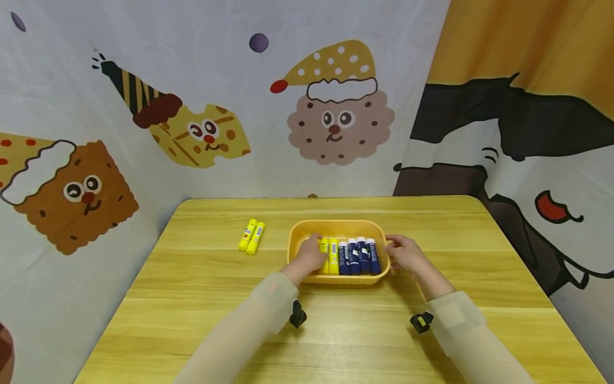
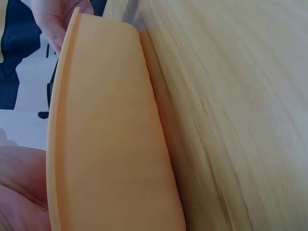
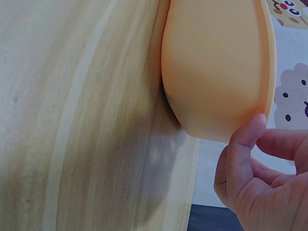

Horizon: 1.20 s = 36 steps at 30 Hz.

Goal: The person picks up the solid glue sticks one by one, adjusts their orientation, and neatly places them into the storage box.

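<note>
A yellow-orange plastic basket (image 1: 345,279) stands on the table, holding several glue sticks in a row. Yellow glue sticks (image 1: 333,257) lie to the left and dark blue glue sticks (image 1: 353,257) to the right. My left hand (image 1: 310,256) reaches over the near rim into the basket's left end, against the yellow sticks; its fingertips are hidden, and whether it grips one does not show. At the basket's right end, my right hand (image 3: 262,173) pinches the rim between thumb and fingers. Two more yellow glue sticks (image 1: 251,237) lie side by side on the table, left of the basket.
The wood-grain table (image 1: 201,309) reaches up to a cloth backdrop (image 1: 268,170) with cartoon biscuits and cheese. A second printed curtain (image 1: 508,144) hangs at the right. Small black cameras (image 1: 298,314) sit at both wrists.
</note>
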Each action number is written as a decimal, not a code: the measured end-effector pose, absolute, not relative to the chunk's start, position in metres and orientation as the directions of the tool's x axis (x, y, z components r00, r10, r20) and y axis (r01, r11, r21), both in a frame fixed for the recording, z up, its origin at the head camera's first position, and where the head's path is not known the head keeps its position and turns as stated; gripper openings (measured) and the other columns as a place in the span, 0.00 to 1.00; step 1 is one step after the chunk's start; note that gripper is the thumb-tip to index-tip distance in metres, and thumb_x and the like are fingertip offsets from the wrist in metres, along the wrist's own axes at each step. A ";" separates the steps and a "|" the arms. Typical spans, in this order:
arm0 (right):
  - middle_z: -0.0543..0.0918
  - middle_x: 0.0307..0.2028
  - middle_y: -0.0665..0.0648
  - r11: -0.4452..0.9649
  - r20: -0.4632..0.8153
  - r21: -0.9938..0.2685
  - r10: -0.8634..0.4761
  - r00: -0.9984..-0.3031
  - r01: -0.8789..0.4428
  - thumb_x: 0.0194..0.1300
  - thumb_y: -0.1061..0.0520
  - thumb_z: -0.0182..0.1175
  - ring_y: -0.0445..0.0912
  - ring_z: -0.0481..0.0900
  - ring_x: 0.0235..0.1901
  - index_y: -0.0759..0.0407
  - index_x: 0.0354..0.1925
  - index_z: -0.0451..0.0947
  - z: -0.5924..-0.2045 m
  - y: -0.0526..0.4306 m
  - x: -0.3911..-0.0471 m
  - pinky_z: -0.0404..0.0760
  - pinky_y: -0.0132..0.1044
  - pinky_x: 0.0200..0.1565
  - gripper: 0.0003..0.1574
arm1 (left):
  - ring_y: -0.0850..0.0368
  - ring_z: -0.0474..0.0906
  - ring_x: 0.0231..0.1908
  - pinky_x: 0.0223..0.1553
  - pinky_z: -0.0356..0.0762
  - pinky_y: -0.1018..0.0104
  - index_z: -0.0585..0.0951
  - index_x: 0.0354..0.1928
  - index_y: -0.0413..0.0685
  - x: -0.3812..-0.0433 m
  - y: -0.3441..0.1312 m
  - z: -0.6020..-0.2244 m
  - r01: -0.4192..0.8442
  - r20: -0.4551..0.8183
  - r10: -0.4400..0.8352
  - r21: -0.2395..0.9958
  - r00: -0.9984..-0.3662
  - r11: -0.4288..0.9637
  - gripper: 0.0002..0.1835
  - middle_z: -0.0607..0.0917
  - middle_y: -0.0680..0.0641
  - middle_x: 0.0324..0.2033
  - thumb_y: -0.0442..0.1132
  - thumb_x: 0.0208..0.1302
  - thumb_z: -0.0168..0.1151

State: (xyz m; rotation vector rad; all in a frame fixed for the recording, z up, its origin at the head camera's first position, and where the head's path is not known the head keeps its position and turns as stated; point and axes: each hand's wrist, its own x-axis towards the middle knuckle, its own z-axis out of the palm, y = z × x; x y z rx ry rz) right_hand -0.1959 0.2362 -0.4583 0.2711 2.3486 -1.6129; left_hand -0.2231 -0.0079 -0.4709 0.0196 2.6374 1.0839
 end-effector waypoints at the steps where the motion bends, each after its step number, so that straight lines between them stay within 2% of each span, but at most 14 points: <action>1: 0.66 0.43 0.61 0.363 -0.330 -0.880 -0.005 -0.944 0.306 0.72 0.62 0.46 0.46 0.73 0.30 0.69 0.68 0.56 -0.458 0.236 -0.196 0.82 0.44 0.31 0.29 | 0.48 0.72 0.49 0.51 0.74 0.56 0.65 0.65 0.43 -0.223 -0.008 -0.471 -0.100 -0.264 0.121 0.691 -0.957 0.716 0.30 0.73 0.37 0.59 0.34 0.60 0.62; 6: 0.66 0.43 0.61 0.374 -0.330 -0.875 0.000 -0.944 0.306 0.72 0.62 0.45 0.45 0.73 0.31 0.69 0.68 0.57 -0.459 0.236 -0.196 0.83 0.45 0.33 0.29 | 0.48 0.71 0.51 0.54 0.73 0.56 0.65 0.66 0.41 -0.221 -0.007 -0.469 -0.084 -0.276 0.144 0.672 -0.950 0.736 0.32 0.72 0.37 0.60 0.35 0.60 0.63; 13: 0.66 0.43 0.61 0.377 -0.332 -0.873 0.008 -0.943 0.310 0.72 0.62 0.45 0.45 0.73 0.31 0.68 0.68 0.57 -0.460 0.236 -0.197 0.82 0.46 0.33 0.29 | 0.44 0.66 0.61 0.62 0.67 0.52 0.64 0.67 0.40 -0.220 -0.008 -0.467 -0.056 -0.290 0.175 0.642 -0.941 0.765 0.32 0.69 0.35 0.62 0.36 0.61 0.61; 20: 0.66 0.44 0.61 0.378 -0.332 -0.872 0.007 -0.943 0.310 0.72 0.62 0.45 0.46 0.73 0.32 0.68 0.68 0.57 -0.460 0.236 -0.197 0.82 0.46 0.34 0.29 | 0.42 0.63 0.64 0.64 0.65 0.50 0.63 0.68 0.40 -0.221 -0.010 -0.468 -0.047 -0.295 0.190 0.641 -0.936 0.766 0.33 0.66 0.34 0.64 0.37 0.61 0.61; 26: 0.66 0.44 0.61 0.384 -0.333 -0.870 0.005 -0.943 0.309 0.72 0.62 0.44 0.47 0.74 0.33 0.68 0.68 0.56 -0.460 0.235 -0.197 0.82 0.46 0.34 0.29 | 0.44 0.66 0.58 0.54 0.73 0.53 0.63 0.68 0.42 -0.220 -0.012 -0.464 -0.074 -0.310 0.188 0.671 -0.932 0.738 0.33 0.63 0.34 0.66 0.38 0.61 0.61; 32: 0.66 0.44 0.62 0.376 -0.344 -0.869 0.008 -0.939 0.321 0.72 0.61 0.45 0.47 0.73 0.33 0.68 0.68 0.56 -0.458 0.235 -0.196 0.82 0.46 0.34 0.29 | 0.47 0.78 0.40 0.41 0.80 0.57 0.61 0.70 0.45 -0.223 -0.020 -0.453 -0.070 -0.266 0.201 0.747 -0.943 0.661 0.33 0.66 0.37 0.65 0.39 0.64 0.59; 34: 0.66 0.44 0.62 0.374 -0.347 -0.869 0.010 -0.938 0.325 0.72 0.61 0.45 0.46 0.73 0.33 0.68 0.68 0.56 -0.458 0.235 -0.196 0.82 0.45 0.34 0.29 | 0.45 0.78 0.42 0.43 0.80 0.56 0.62 0.69 0.46 -0.225 -0.025 -0.448 -0.022 -0.206 0.214 0.767 -0.955 0.641 0.32 0.68 0.37 0.64 0.39 0.65 0.58; 36: 0.66 0.44 0.62 0.374 -0.347 -0.868 0.009 -0.938 0.325 0.72 0.61 0.45 0.46 0.73 0.33 0.68 0.68 0.56 -0.457 0.235 -0.196 0.82 0.45 0.35 0.30 | 0.44 0.76 0.50 0.49 0.78 0.56 0.63 0.69 0.47 -0.227 -0.031 -0.444 0.046 -0.126 0.220 0.767 -0.967 0.640 0.30 0.69 0.38 0.62 0.40 0.65 0.57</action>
